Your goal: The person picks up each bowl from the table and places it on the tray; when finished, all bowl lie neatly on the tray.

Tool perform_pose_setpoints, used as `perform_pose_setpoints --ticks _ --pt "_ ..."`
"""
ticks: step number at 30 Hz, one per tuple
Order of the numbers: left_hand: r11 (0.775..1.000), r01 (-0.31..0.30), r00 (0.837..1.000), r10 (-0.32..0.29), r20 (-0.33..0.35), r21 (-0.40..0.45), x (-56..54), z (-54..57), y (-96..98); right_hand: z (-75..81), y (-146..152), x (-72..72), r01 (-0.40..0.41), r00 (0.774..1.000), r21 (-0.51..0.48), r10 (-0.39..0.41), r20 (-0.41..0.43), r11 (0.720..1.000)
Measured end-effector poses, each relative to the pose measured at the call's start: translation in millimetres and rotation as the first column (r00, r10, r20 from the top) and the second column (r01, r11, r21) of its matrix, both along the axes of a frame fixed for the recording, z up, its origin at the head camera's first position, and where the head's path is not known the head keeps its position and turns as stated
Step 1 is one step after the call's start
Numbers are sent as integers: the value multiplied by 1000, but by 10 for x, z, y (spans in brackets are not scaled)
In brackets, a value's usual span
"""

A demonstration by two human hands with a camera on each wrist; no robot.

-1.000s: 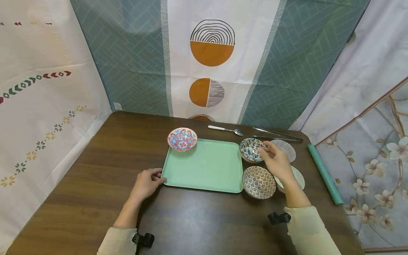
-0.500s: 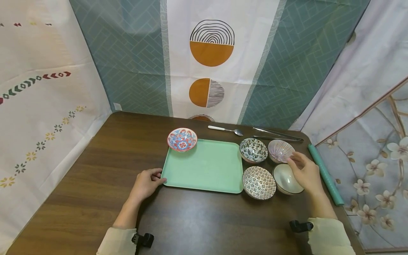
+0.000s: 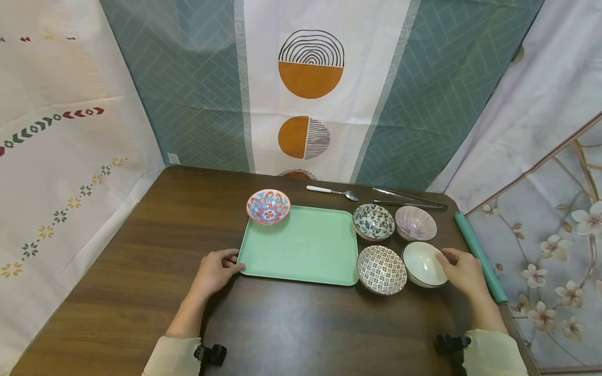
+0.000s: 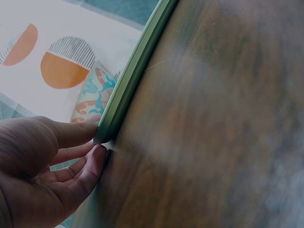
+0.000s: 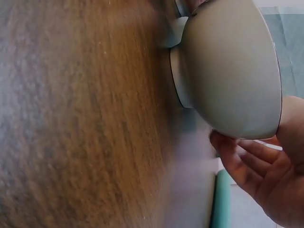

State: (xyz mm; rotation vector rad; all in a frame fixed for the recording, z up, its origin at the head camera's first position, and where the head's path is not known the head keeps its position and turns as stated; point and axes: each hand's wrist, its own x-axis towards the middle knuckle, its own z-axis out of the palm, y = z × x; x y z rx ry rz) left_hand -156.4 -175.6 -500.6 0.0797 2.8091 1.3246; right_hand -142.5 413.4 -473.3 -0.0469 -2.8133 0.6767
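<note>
My left hand (image 3: 217,271) pinches the front left corner of a mint-green tray (image 3: 301,243); in the left wrist view the thumb lies on the rim of the tray (image 4: 126,83) with fingers below. On the right, a plain white bowl (image 3: 423,263) has its right rim between the thumb and fingers of my right hand (image 3: 463,269). The right wrist view shows that bowl's smooth outer wall (image 5: 232,71), its foot at or very near the tabletop. A red-and-blue patterned bowl (image 3: 268,207) overlaps the tray's back left corner.
Right of the tray stand a brown-checked bowl (image 3: 382,270), a leaf-patterned bowl (image 3: 373,222) and a purple-striped bowl (image 3: 416,223). Behind lie a white-handled spoon (image 3: 333,192) and metal tongs (image 3: 409,198). A green roll (image 3: 481,258) lies along the right table edge.
My right hand has left the leaf-patterned bowl, moved right and toward me past the striped bowl, and taken the white bowl's rim. The left hand stays at the tray corner.
</note>
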Motion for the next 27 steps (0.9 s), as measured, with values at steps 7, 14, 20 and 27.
perform_pose_setpoints --ticks 7,14,20,27 --pt "1000 0 1000 0 -1 3 -17 -6 6 18 50 11 -29 1000 24 29 -6 999" --pt "1000 8 1000 -8 -12 18 -13 -1 14 -1 82 36 -8 1000 -26 8 -5 1000" --pt "1000 7 1000 -7 -12 26 8 15 5 22 152 47 19 1000 -88 -21 -14 996" --pt "999 5 1000 -5 7 36 43 30 -10 273 72 17 108 993 -112 -104 49 988"
